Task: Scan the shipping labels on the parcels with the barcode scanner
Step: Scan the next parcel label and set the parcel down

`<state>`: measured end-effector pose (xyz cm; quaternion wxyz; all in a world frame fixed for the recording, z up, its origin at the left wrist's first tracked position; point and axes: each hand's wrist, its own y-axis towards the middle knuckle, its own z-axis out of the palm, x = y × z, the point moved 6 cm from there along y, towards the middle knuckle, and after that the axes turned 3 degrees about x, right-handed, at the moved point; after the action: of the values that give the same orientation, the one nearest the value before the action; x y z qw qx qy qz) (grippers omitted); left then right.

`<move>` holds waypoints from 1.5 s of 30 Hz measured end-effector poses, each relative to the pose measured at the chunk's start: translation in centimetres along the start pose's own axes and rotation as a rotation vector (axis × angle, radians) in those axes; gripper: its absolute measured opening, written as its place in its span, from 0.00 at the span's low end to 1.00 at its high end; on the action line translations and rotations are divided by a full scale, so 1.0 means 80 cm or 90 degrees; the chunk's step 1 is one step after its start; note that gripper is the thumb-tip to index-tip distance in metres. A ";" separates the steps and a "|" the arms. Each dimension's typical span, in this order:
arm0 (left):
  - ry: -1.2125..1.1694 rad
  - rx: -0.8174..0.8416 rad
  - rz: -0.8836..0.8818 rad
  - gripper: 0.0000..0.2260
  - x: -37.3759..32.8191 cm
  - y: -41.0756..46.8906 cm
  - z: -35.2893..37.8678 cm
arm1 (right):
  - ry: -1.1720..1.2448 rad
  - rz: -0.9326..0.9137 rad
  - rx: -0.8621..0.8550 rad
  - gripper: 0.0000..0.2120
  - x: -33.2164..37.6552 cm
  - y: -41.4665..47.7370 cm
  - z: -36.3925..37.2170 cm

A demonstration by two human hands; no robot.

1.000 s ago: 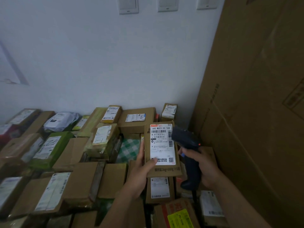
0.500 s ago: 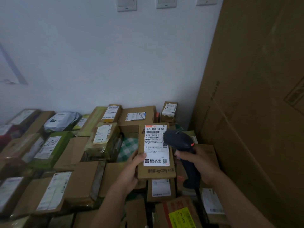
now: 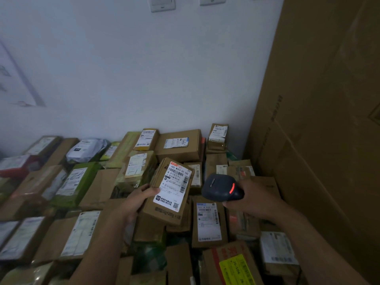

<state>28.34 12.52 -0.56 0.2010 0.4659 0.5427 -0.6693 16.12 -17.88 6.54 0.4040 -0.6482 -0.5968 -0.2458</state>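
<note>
Your left hand (image 3: 137,199) grips the flat brown cardboard parcel (image 3: 169,192) – right hand (image 3: 254,199) clutches the dark handheld scanner (image 3: 221,189), labelled boxes (image 3: 208,221) crowding underneath – tall cardboard sheet (image 3: 320,120) walling the right.

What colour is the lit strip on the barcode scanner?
The lit strip on the barcode scanner glows red-orange; the head view shows it.

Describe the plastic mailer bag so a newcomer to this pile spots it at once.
Start at the white wall and follow the parcels along its foot leftward. The mailer bag lies there among cartons. It is a soft, crumpled white pouch, while its neighbours are stiff boxes.
</note>
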 end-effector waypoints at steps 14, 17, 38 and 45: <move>0.060 0.034 0.007 0.35 0.001 -0.001 -0.008 | -0.089 -0.016 0.036 0.17 0.007 0.007 0.004; 0.060 0.030 0.004 0.37 0.001 0.000 -0.010 | -0.102 -0.011 0.042 0.17 0.007 0.008 0.006; 0.214 -0.304 -0.005 0.48 0.009 0.026 -0.025 | 0.145 0.057 -0.026 0.07 0.015 0.055 0.019; 0.462 -0.493 0.029 0.62 -0.034 0.061 0.002 | 0.173 0.079 0.004 0.08 0.007 0.100 0.030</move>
<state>33.38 10.13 -0.92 0.1719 0.5706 0.7748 -0.2109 23.59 -15.30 3.88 0.4976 -0.6436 -0.4957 -0.3042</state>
